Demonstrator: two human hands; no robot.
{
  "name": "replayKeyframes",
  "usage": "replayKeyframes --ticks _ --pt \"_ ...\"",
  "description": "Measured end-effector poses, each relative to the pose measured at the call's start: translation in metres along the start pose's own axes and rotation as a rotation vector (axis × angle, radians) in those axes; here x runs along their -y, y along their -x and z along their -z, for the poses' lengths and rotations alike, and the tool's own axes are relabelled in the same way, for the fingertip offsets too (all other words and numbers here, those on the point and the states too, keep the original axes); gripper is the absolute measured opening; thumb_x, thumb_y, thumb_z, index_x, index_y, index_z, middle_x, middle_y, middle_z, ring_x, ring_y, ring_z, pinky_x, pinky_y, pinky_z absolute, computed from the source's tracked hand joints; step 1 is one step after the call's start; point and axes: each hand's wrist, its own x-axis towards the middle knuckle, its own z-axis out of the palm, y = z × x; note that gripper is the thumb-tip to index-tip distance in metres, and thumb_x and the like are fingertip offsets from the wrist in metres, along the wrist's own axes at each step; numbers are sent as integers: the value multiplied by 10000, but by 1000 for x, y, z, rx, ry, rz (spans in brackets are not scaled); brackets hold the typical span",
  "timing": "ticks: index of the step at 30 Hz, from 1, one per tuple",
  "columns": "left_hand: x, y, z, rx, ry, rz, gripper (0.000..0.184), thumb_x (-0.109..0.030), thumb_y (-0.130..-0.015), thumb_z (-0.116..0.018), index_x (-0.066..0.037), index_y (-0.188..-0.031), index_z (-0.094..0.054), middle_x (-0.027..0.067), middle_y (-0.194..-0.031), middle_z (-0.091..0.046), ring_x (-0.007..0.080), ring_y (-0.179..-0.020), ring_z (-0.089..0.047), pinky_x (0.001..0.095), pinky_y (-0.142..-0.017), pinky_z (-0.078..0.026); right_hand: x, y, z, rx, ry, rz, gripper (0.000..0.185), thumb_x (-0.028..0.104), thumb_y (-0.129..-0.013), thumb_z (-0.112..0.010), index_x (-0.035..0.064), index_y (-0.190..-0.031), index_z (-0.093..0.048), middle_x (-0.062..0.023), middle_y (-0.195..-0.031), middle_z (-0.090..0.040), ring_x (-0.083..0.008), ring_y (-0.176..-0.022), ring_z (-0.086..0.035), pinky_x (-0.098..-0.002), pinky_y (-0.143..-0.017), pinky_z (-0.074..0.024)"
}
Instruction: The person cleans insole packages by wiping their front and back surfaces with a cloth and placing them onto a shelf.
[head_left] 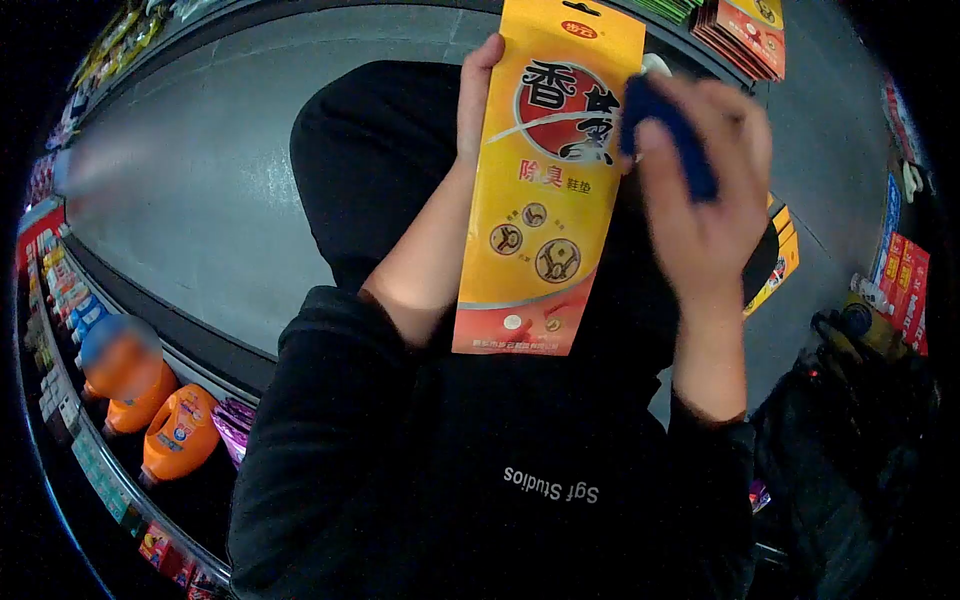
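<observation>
Packet (530, 240) is sitting pinched in my left hand (470, 118); my right hand (705, 235) is pinching a blue cloth (668, 130) by the packet's upper right edge, wiping seemingly underway, extent unclear.

Black long-sleeved top (470, 440), white "Sgf Studios" lettering (551, 484); black trousers (365, 150)

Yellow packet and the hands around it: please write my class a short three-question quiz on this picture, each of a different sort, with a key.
1. True or false: the left hand holds the yellow packet.
2. What is in the right hand?
a) a red bottle
b) a dark blue cloth
c) a white cup
3. Fill in: the jug beside the purple packs is ____.
Key: 1 true; 2 b; 3 orange
</observation>
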Motion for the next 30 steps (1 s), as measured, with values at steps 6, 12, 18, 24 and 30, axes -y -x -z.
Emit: replayKeyframes --ticks 6,12,18,24,30 --pt "11 -3 1 -200 -245 -127 643 -554 -846 -315 -66 -1240 -459 158 -1123 -573 273 -961 -597 375 -821 -505 -17 12 -31 214 51 28 266 142 -758 -650 89 -1017 -622 -109 -957 -530 -274 -851 -554 -358 -726 -476" --pt "5 1 -7 -193 -91 41 860 -659 -764 -316 -11 -1330 -341 310 -1220 -456 430 -1090 -494 539 -893 -425 26 63 -25 480 -137 55 271 62 -728 -650 111 -994 -636 -98 -938 -523 -259 -843 -570 -354 -693 -484" --pt "14 -5 -15 -109 -223 9 835 -639 -787 -300 -8 -1333 -334 304 -1214 -466 414 -1092 -499 513 -907 -425 -5 37 -26 258 18 104 342 67 -677 -671 132 -1011 -643 -94 -928 -527 -254 -814 -568 -346 -678 -481" --pt "10 3 -9 -112 -9 57 881 -663 -773 -295 -2 -1355 -294 314 -1272 -402 422 -1061 -516 481 -869 -458 16 60 -23 383 -53 63 320 85 -657 -669 136 -974 -660 -84 -888 -519 -248 -764 -558 -333 -647 -478" --pt "12 -5 -8 -71 -101 19 903 -689 -763 -280 -7 -1355 -300 297 -1261 -428 396 -1057 -530 463 -852 -472 8 52 -22 341 14 -6 276 82 -680 -659 129 -952 -653 -86 -872 -513 -248 -746 -550 -329 -615 -470"
